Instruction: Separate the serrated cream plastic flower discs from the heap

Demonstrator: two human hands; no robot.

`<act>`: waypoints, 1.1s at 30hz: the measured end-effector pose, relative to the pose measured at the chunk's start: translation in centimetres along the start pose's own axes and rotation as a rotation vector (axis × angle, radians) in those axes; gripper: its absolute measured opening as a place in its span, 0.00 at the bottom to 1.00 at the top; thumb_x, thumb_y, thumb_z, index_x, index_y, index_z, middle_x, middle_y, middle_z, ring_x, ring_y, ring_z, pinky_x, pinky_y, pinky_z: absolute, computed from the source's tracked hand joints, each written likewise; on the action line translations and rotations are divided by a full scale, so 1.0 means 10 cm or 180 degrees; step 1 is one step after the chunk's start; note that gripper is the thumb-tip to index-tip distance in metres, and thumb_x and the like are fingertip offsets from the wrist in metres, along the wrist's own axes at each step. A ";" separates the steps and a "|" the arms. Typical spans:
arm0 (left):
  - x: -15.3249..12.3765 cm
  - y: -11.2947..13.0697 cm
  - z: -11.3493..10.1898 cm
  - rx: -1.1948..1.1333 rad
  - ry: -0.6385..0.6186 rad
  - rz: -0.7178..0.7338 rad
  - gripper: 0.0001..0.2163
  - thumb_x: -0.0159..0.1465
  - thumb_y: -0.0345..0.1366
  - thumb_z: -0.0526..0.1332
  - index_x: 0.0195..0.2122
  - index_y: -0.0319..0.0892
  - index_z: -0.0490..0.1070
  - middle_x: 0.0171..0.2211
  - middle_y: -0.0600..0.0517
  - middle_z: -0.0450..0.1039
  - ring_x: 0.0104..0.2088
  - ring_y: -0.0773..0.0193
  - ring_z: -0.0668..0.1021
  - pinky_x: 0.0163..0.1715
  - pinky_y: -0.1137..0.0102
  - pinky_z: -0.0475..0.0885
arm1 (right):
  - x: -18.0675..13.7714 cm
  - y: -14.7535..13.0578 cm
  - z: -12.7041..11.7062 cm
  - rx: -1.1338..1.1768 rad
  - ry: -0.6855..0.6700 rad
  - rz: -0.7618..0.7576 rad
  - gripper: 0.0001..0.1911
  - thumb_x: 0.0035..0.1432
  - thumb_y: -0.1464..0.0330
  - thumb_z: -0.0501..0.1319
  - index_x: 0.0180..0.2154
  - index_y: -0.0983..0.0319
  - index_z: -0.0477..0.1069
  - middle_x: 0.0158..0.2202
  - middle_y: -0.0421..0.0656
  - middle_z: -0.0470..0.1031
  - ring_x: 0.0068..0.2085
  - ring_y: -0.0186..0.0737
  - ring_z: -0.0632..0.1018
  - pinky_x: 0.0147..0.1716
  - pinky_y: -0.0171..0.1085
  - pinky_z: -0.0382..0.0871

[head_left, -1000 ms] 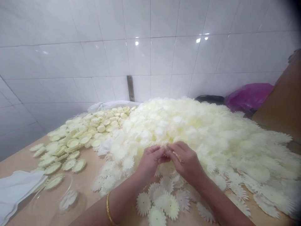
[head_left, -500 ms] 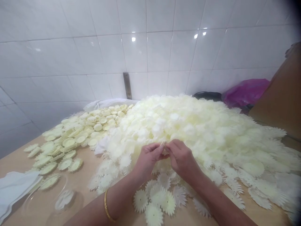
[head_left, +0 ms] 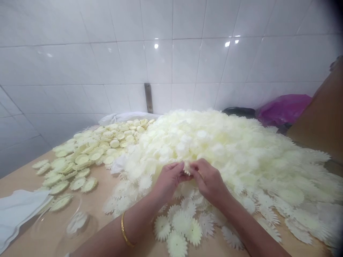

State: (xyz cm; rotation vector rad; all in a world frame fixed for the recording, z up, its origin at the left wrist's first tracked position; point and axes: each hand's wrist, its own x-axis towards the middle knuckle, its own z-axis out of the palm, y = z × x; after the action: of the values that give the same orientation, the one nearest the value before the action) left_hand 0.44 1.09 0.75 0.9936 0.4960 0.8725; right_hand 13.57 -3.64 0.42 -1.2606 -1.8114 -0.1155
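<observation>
My left hand [head_left: 168, 180] and my right hand [head_left: 209, 182] meet at the near edge of a big heap of pale cream toothed discs [head_left: 227, 150]. Both pinch one small cream disc [head_left: 187, 167] between their fingertips. A gold bangle [head_left: 124, 232] is on my left wrist. Several loose flat discs [head_left: 182, 225] lie on the table just below my hands.
A second spread of yellower, cupped discs [head_left: 88, 153] lies at the left on the wooden table [head_left: 24, 178]. A white cloth [head_left: 18, 210] and a clear lid [head_left: 75, 225] sit near left. A purple bag [head_left: 284, 109] and brown board [head_left: 321, 117] stand at right before the tiled wall.
My hands have stayed together on the small disc, shifting slightly up toward the heap; the fingers have worked at it a little.
</observation>
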 end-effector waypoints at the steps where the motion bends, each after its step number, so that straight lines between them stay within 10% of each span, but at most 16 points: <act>1: 0.01 0.00 -0.02 0.0082 0.0033 0.0030 0.12 0.55 0.40 0.61 0.26 0.35 0.72 0.24 0.51 0.69 0.27 0.69 0.72 0.36 0.68 0.70 | 0.00 0.00 0.00 -0.0017 -0.0086 -0.0055 0.06 0.58 0.75 0.49 0.34 0.62 0.62 0.30 0.43 0.64 0.31 0.37 0.68 0.29 0.34 0.62; 19: -0.05 0.01 0.10 0.1052 0.0188 0.0404 0.15 0.57 0.42 0.57 0.19 0.37 0.61 0.19 0.57 0.57 0.23 0.72 0.66 0.31 0.70 0.72 | -0.07 -0.08 0.08 -0.1021 -0.0182 -0.0270 0.11 0.51 0.81 0.46 0.26 0.65 0.64 0.25 0.45 0.63 0.27 0.39 0.62 0.27 0.36 0.58; 33: -0.05 0.02 0.03 0.0764 -0.0368 0.0048 0.15 0.56 0.40 0.61 0.43 0.41 0.69 0.29 0.52 0.71 0.29 0.66 0.74 0.32 0.69 0.71 | -0.01 -0.13 -0.03 0.0631 -0.0233 0.0818 0.08 0.56 0.72 0.48 0.26 0.62 0.61 0.24 0.40 0.66 0.25 0.34 0.68 0.24 0.32 0.60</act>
State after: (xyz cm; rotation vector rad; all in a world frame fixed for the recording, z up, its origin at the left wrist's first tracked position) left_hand 0.35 0.58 1.05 1.2613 0.5030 0.7756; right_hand 12.74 -4.48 1.09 -1.3552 -1.6595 0.2504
